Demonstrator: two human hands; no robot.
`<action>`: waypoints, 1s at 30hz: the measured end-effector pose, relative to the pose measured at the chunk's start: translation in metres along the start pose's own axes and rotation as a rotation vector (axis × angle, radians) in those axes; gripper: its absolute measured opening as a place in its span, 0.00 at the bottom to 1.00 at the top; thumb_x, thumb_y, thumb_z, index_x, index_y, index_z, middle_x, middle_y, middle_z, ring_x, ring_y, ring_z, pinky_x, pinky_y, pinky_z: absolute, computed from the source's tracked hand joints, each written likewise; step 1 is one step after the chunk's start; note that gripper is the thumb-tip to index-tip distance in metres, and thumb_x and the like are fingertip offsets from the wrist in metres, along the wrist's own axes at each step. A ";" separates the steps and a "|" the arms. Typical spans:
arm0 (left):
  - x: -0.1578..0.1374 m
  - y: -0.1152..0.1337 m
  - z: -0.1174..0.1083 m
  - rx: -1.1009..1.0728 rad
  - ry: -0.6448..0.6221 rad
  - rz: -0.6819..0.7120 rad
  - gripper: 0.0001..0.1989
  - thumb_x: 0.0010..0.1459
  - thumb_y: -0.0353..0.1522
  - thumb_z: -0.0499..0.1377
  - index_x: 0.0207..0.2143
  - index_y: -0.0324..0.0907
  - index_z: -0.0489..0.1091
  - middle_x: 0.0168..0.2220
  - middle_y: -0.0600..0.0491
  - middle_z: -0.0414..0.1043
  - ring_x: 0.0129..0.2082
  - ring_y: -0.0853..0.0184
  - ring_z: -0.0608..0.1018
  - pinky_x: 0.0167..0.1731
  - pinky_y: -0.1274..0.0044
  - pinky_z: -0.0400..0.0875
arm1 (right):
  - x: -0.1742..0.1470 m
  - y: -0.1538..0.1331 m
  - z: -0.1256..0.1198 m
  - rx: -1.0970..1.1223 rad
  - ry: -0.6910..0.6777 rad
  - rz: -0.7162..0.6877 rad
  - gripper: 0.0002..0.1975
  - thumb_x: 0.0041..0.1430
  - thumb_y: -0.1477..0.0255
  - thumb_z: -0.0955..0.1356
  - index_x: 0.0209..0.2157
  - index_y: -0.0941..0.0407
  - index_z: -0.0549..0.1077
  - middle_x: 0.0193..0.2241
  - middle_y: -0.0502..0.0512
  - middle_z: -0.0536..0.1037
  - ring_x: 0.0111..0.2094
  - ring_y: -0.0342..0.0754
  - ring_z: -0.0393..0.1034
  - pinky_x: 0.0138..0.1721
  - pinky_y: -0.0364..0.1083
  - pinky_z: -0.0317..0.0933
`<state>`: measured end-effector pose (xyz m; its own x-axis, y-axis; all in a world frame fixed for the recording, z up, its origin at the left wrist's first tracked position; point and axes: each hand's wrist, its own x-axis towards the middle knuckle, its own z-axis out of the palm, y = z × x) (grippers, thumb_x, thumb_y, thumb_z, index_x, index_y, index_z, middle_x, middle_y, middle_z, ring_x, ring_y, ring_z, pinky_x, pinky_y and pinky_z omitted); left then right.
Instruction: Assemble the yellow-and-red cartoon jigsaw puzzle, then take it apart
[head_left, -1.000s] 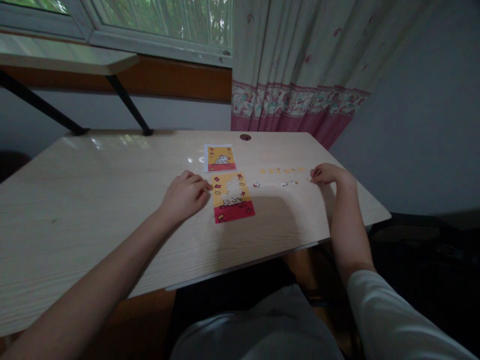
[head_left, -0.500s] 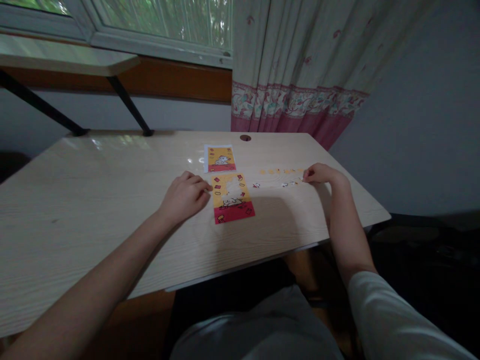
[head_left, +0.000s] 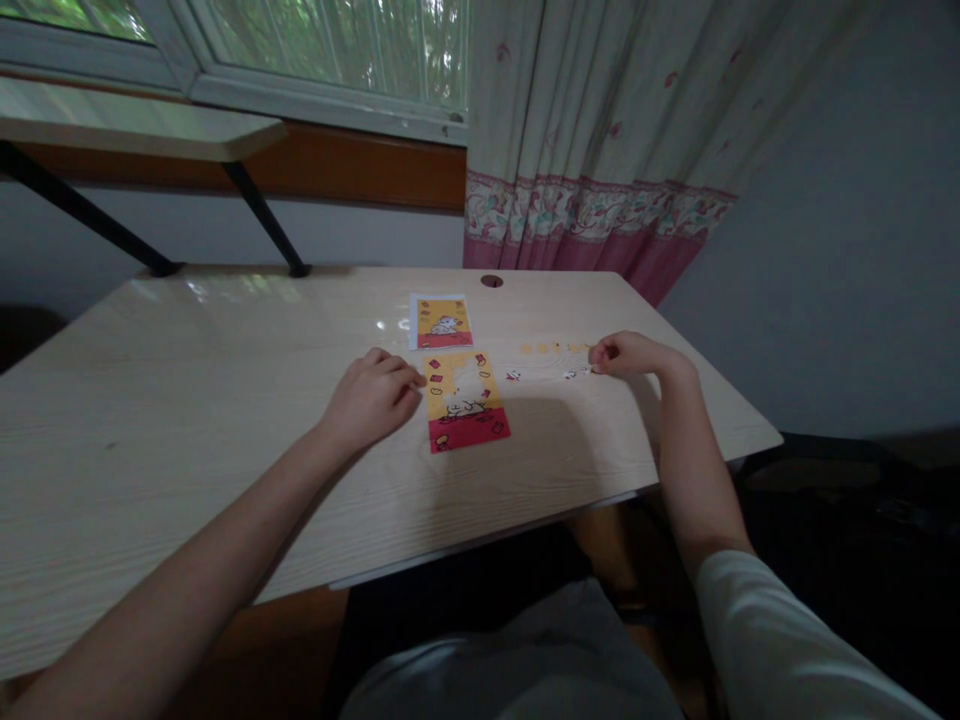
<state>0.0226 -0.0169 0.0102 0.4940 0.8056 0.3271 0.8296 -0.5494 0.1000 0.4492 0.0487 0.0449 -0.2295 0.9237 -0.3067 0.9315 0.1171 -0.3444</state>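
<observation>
A jigsaw puzzle point(head_left: 469, 430) with a yellow and red picture of a white cartoon animal lies on the table; pale gaps show in its upper middle. My left hand point(head_left: 379, 395) rests at its left edge, fingers loosely bent and the tips touching or nearly touching it. Farther right, my right hand point(head_left: 626, 355) pinches thumb and forefinger together at the end of the loose pieces, on what looks like a small white puzzle piece point(head_left: 589, 369). Other white pieces point(head_left: 513, 376) and a row of yellow pieces point(head_left: 541, 348) lie between the puzzle and this hand.
Behind the puzzle lies a small reference card point(head_left: 444, 323) with the same picture. The pale wooden table point(head_left: 225, 400) has a round cable hole point(head_left: 492, 281) at the back. A raised shelf point(head_left: 150, 125) on black legs stands left; a curtain point(head_left: 585, 200) hangs behind.
My right hand has moved a little left along the loose pieces, covering some yellow ones. My left hand stays at the puzzle's edge. The view has tilted slightly.
</observation>
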 end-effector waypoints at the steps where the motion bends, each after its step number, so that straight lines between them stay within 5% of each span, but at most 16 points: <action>1: 0.000 0.000 0.000 0.002 -0.004 0.001 0.15 0.57 0.33 0.51 0.37 0.41 0.77 0.36 0.46 0.76 0.39 0.57 0.70 0.40 0.66 0.63 | 0.001 -0.002 0.002 0.021 -0.025 -0.015 0.10 0.46 0.66 0.70 0.30 0.58 0.75 0.24 0.51 0.74 0.25 0.42 0.65 0.28 0.41 0.57; 14: 0.001 0.002 -0.002 -0.026 0.005 -0.002 0.15 0.56 0.33 0.51 0.36 0.43 0.77 0.35 0.46 0.76 0.38 0.57 0.70 0.39 0.65 0.63 | 0.005 -0.030 0.015 0.043 -0.031 -0.211 0.14 0.46 0.65 0.70 0.34 0.59 0.74 0.23 0.49 0.70 0.24 0.41 0.60 0.26 0.41 0.53; 30: 0.000 0.001 -0.001 -0.030 -0.005 0.000 0.13 0.57 0.32 0.51 0.36 0.43 0.76 0.36 0.47 0.76 0.40 0.58 0.70 0.41 0.66 0.63 | 0.015 -0.029 0.026 0.044 -0.042 -0.287 0.12 0.46 0.70 0.67 0.33 0.60 0.73 0.26 0.51 0.71 0.25 0.41 0.60 0.27 0.41 0.54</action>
<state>0.0232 -0.0178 0.0107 0.4955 0.8065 0.3225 0.8212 -0.5559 0.1285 0.4110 0.0493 0.0273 -0.4946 0.8389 -0.2270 0.8136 0.3551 -0.4604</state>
